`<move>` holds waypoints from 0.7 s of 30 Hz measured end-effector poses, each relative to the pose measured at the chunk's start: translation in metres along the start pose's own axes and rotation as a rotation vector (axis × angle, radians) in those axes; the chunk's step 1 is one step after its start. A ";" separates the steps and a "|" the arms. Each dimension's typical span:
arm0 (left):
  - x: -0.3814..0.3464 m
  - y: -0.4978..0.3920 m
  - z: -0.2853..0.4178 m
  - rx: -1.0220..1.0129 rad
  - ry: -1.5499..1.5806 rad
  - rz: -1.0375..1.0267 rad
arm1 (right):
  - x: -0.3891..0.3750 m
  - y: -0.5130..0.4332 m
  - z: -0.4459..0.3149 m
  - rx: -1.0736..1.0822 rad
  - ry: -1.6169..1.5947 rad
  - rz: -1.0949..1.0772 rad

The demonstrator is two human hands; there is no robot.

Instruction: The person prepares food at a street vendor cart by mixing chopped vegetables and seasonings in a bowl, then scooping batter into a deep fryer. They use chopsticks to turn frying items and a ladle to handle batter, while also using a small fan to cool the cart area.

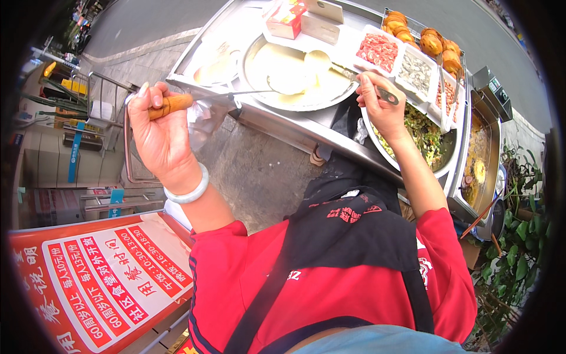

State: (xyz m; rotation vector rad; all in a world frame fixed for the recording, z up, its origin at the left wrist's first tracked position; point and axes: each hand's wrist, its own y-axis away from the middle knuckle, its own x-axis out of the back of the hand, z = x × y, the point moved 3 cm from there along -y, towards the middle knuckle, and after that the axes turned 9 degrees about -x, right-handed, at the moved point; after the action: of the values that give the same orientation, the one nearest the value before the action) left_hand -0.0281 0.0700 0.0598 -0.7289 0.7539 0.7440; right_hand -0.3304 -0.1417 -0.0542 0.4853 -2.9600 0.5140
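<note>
My left hand (161, 137) grips the wooden handle (171, 106) of a long metal ladle. Its shaft reaches right to a round head (287, 84) over a wide metal basin (250, 93) of pale batter; glare blurs the head's contents. In my right hand (382, 101) is a metal serving spoon (318, 61), its bowl above the batter close to the ladle's head. Below my right hand stands a large bowl (451, 155) of chopped greens. White trays of raw meat pieces (378, 52), grey shellfish-like pieces (416, 73) and peanuts (445, 95) stand beyond it.
Golden fried cakes (431, 43) fill a wire rack at the back. A fryer (479, 159) with brown oil and frying pieces is at right. Cardboard boxes (285, 20) stand behind the basin. A plastic bag (205, 119) hangs at the cart's left edge; a red signboard (110, 283) stands lower left.
</note>
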 end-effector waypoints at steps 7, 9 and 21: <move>-0.008 0.003 -0.012 -0.038 -0.051 -0.033 | -0.024 -0.001 -0.037 0.265 0.085 -0.148; -0.012 0.006 -0.014 -0.022 -0.033 -0.037 | -0.035 0.002 -0.038 0.326 0.178 -0.204; -0.020 0.020 -0.007 -0.041 -0.040 -0.209 | -0.034 -0.020 -0.037 0.554 0.263 -0.065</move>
State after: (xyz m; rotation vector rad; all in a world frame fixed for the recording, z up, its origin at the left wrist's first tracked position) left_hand -0.0565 0.0690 0.0661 -0.8147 0.6167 0.5836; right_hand -0.2906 -0.1368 -0.0184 0.5055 -2.5159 1.2889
